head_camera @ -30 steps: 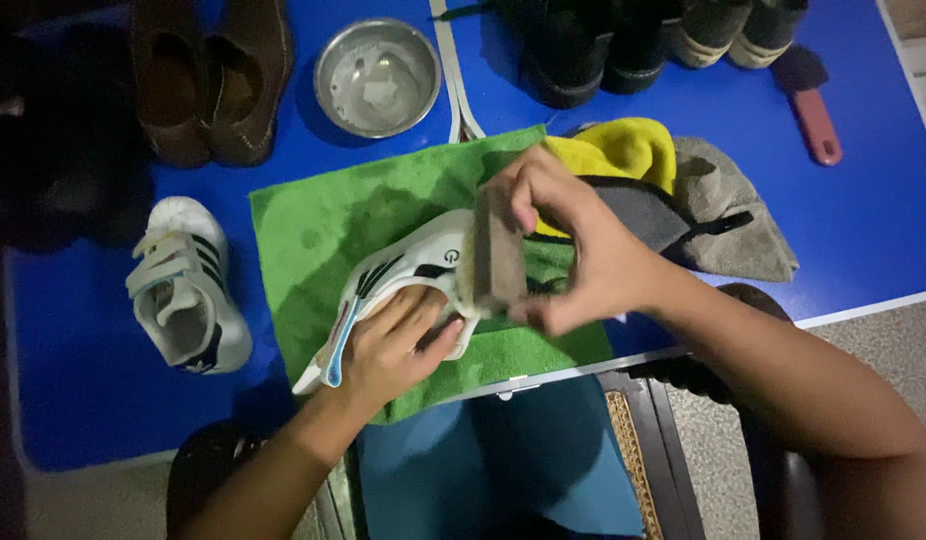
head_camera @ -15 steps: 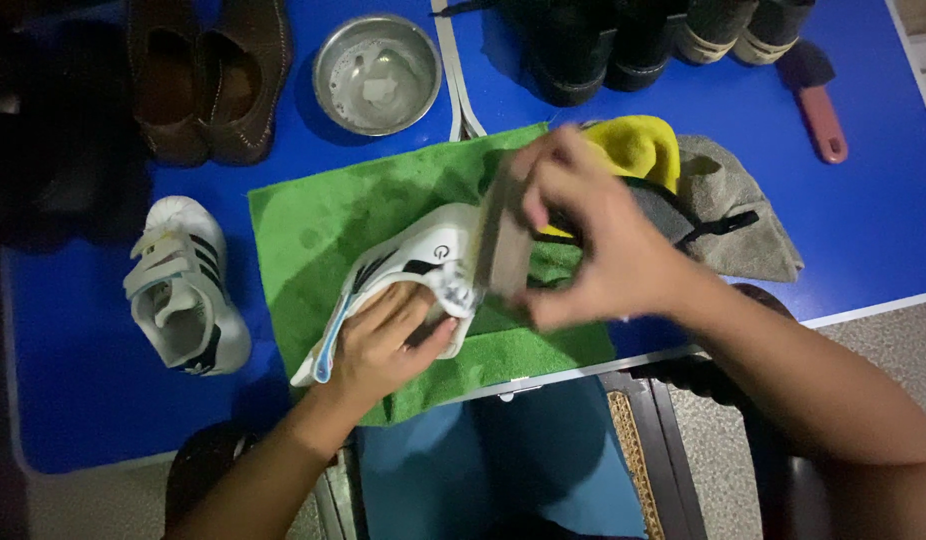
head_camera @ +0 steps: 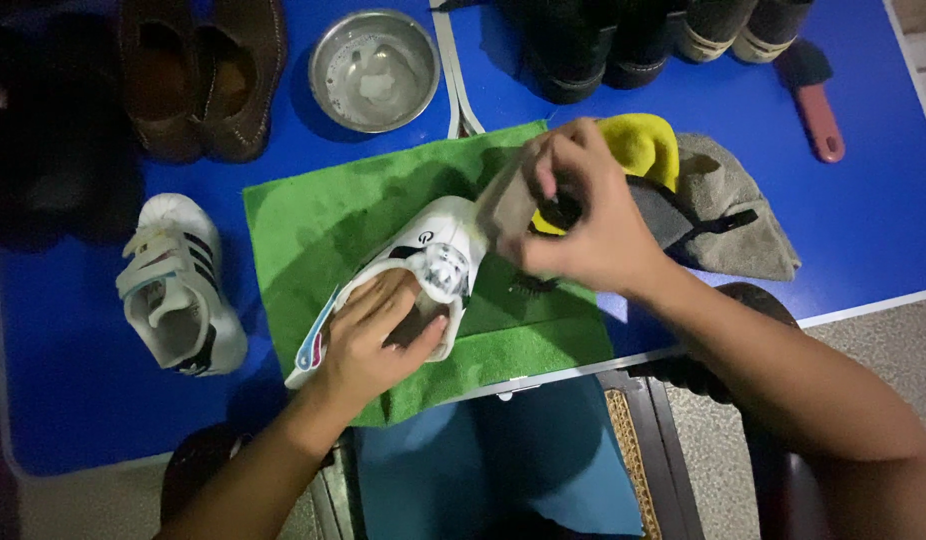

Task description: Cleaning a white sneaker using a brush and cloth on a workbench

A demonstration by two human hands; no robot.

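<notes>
Hands are seen from above over a green towel (head_camera: 313,215) spread on a blue table (head_camera: 863,210). The left hand (head_camera: 378,335) is laid palm down on a white sneaker (head_camera: 428,245) that lies tilted on the towel, its fingers tucked into the shoe's opening and curled against the inner edge, so that the shoe is gripped and pinned in place. The left forearm is extended up from the lower left edge of the view. The right hand (head_camera: 583,215) is bent at the wrist above the sneaker's toe end, with its fingers and thumb closed around a blurred brush block (head_camera: 503,205) that is pressed against the shoe's upper. The right forearm is stretched in from the lower right corner. A second white sneaker (head_camera: 178,300) is set on the table to the left, well apart from the towel. A metal bowl (head_camera: 375,70) and brown shoes (head_camera: 198,75) are placed beyond the towel, and a yellow cloth (head_camera: 643,145) and a grey cloth (head_camera: 728,205) are bunched just past the right hand.
</notes>
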